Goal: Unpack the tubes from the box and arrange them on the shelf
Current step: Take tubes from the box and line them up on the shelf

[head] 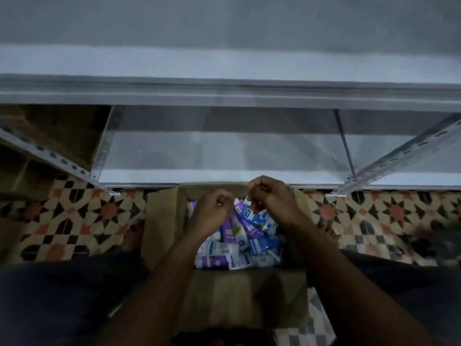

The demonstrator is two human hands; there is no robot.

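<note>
An open cardboard box (pixel 164 221) stands on the floor between my knees, against the shelf front. It holds several blue, purple and white tubes (pixel 239 255) in a loose heap. My right hand (pixel 274 201) is over the box's far side and pinches the top end of a blue and white tube (pixel 249 213), which hangs down from the fingers. My left hand (pixel 212 212) is just left of it, fingers curled round the top of a purple tube (pixel 227 229). The bottom shelf (pixel 199 178) lies directly beyond the box.
The grey metal rack has slotted uprights at left (pixel 50 156) and right (pixel 399 156) and a higher shelf edge (pixel 224 92) overhead. Brown cartons (pixel 50 136) sit at the far left. The floor (pixel 74 213) is patterned tile. My dark-clothed legs flank the box.
</note>
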